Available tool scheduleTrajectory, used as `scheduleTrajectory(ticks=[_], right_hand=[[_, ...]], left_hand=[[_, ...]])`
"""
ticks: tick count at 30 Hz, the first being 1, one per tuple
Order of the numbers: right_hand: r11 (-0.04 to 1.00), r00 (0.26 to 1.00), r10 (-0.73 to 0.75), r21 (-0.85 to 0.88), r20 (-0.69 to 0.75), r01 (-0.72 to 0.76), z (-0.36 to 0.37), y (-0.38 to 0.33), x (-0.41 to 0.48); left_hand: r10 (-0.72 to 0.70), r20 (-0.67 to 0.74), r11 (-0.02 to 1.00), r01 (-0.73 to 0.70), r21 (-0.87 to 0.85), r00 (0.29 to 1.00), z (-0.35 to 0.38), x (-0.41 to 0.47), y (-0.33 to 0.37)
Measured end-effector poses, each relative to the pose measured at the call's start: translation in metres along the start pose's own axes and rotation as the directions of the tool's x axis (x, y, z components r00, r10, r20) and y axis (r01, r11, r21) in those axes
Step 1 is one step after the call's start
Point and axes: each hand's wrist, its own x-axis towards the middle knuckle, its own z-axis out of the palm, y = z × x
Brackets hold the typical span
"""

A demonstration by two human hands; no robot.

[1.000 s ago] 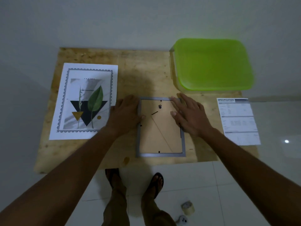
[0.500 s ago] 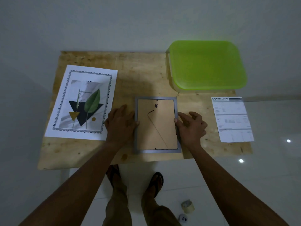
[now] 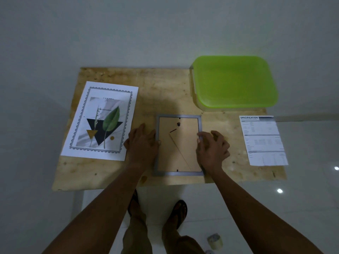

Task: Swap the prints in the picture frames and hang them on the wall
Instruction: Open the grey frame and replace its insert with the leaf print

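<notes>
A grey picture frame (image 3: 178, 173) lies face down on the wooden table (image 3: 161, 92), its brown backing board (image 3: 176, 154) and folded stand facing up. My left hand (image 3: 142, 145) rests flat against the frame's left edge. My right hand (image 3: 212, 149) is at the right edge, fingertips curled onto the rim. A leaf print (image 3: 101, 121) on white paper lies left of the frame. A white specification sheet (image 3: 262, 140) lies at the table's right end.
A green-lidded plastic box (image 3: 234, 81) stands at the back right of the table, against the grey wall. Below the table's front edge are my sandalled feet (image 3: 176, 213) on white tiles, with a roll of tape (image 3: 214, 241) beside them.
Both hands slid from the frame's top half down to its side edges. The right hand's fingers curled from flat onto the right rim. The frame stayed face down.
</notes>
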Motion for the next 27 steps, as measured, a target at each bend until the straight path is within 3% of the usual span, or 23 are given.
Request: scheduleTrajectory(ticks=[2,5,9,12,13,15,17,19,23,27], right_hand=[[1.0,1.0,-0.026,-0.006,0.01,0.026,-0.002,0.002,-0.006],[0.998,0.997,-0.054,-0.035,0.053,0.056,-0.003,0.002,-0.03],[0.994,0.976,-0.038,-0.087,0.214,0.058,0.005,-0.008,-0.059],[1.0,0.974,0.02,-0.004,0.224,-0.02,0.001,-0.015,-0.058],[0.999,0.975,0.026,0.02,0.221,-0.032,-0.003,-0.016,-0.055],[0.996,0.969,0.024,0.08,0.245,-0.045,-0.006,-0.014,-0.05],[0.969,0.959,0.03,0.227,0.281,-0.097,-0.016,-0.019,-0.047],[0.903,0.953,0.024,0.403,0.301,-0.15,-0.03,-0.029,-0.042],[0.923,0.936,-0.087,0.38,0.341,-0.052,-0.077,-0.084,-0.018],[0.799,0.909,-0.253,0.601,0.33,0.004,-0.14,-0.158,-0.005]], left_hand=[[0.006,-0.02,1.0,-0.006,0.018,1.0,0.004,-0.011,-0.003],[-0.079,-0.103,0.984,0.061,-0.168,0.992,0.011,-0.035,0.002],[-0.183,0.004,0.935,0.175,-0.308,0.983,0.017,-0.043,0.013],[-0.18,0.066,0.861,0.19,-0.471,0.981,0.014,-0.041,0.013],[-0.15,0.098,0.803,0.179,-0.568,0.984,0.011,-0.043,0.013],[-0.139,0.168,0.583,0.217,-0.783,0.976,0.0,-0.048,0.014],[-0.106,0.189,0.442,0.216,-0.871,0.976,-0.014,-0.052,0.02],[-0.072,0.15,0.431,0.167,-0.887,0.986,-0.033,-0.053,0.033],[-0.013,-0.029,0.478,-0.02,-0.878,0.999,-0.085,-0.053,0.072],[0.041,-0.245,0.578,-0.223,-0.785,0.969,-0.131,-0.06,0.104]])
